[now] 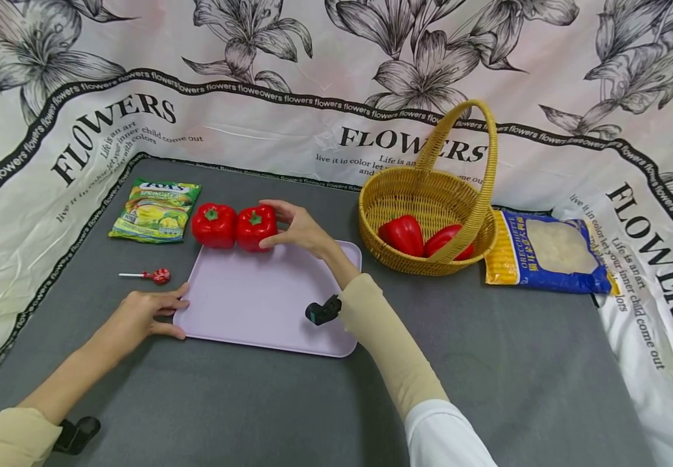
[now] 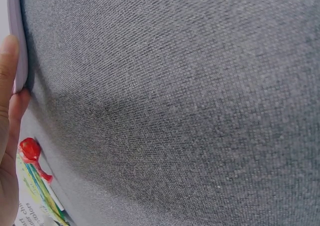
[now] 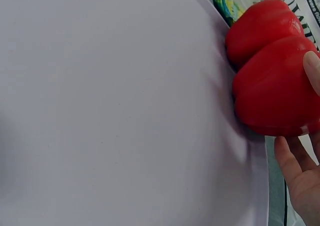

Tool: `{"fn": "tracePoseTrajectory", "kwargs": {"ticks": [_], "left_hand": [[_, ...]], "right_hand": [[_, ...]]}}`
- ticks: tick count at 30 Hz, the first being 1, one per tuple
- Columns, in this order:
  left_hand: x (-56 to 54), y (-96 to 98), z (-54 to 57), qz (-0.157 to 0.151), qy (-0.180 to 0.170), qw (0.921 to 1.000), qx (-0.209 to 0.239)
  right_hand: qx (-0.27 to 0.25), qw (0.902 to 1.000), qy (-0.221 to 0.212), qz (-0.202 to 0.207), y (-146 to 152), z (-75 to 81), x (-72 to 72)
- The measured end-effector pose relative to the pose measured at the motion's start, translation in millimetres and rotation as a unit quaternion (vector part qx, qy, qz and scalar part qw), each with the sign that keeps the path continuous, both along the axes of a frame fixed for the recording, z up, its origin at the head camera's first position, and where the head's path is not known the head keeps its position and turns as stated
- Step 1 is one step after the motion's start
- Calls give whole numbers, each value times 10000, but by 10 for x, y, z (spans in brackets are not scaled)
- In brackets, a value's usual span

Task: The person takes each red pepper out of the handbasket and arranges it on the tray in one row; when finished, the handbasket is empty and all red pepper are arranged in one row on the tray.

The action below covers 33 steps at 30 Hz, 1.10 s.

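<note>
Two red bell peppers stand side by side at the far left edge of a pale purple tray (image 1: 266,305). My right hand (image 1: 301,228) holds the right bell pepper (image 1: 257,228), thumb on the near side and fingers at the far side. The left bell pepper (image 1: 214,226) touches it. In the right wrist view, the held bell pepper (image 3: 280,86) leans over the tray's rim (image 3: 259,181). My left hand (image 1: 146,312) grips the tray's left edge; in the left wrist view its thumb (image 2: 8,61) lies against the rim.
A wrapped lollipop (image 1: 160,276) lies left of the tray, below a green candy bag (image 1: 157,211). Right of the tray stands a yellow wicker basket (image 1: 383,253) with two red peppers (image 1: 402,235) inside. A blue and yellow pasta bag (image 1: 552,253) lies beside it. Floral cloth borders the grey table.
</note>
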<state>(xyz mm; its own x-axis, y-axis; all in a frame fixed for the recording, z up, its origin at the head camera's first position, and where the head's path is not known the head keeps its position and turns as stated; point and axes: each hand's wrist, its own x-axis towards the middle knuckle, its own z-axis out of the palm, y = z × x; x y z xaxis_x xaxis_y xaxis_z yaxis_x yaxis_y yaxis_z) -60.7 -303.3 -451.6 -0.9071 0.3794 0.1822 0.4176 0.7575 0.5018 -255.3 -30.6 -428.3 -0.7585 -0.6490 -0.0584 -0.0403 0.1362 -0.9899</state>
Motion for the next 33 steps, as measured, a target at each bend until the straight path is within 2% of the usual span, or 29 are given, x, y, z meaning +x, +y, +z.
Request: {"fn": "tracePoseTrajectory", "kwargs": {"ticks": [23,33], "left_hand": [[-16,9,-8,-34,80,10000,-46],[3,5,15,-36,42,10000,32]], "right_hand": [[150,9999,-39,69,45,36,1],[-267,9995,-176,51,197,-11,-11]]}}
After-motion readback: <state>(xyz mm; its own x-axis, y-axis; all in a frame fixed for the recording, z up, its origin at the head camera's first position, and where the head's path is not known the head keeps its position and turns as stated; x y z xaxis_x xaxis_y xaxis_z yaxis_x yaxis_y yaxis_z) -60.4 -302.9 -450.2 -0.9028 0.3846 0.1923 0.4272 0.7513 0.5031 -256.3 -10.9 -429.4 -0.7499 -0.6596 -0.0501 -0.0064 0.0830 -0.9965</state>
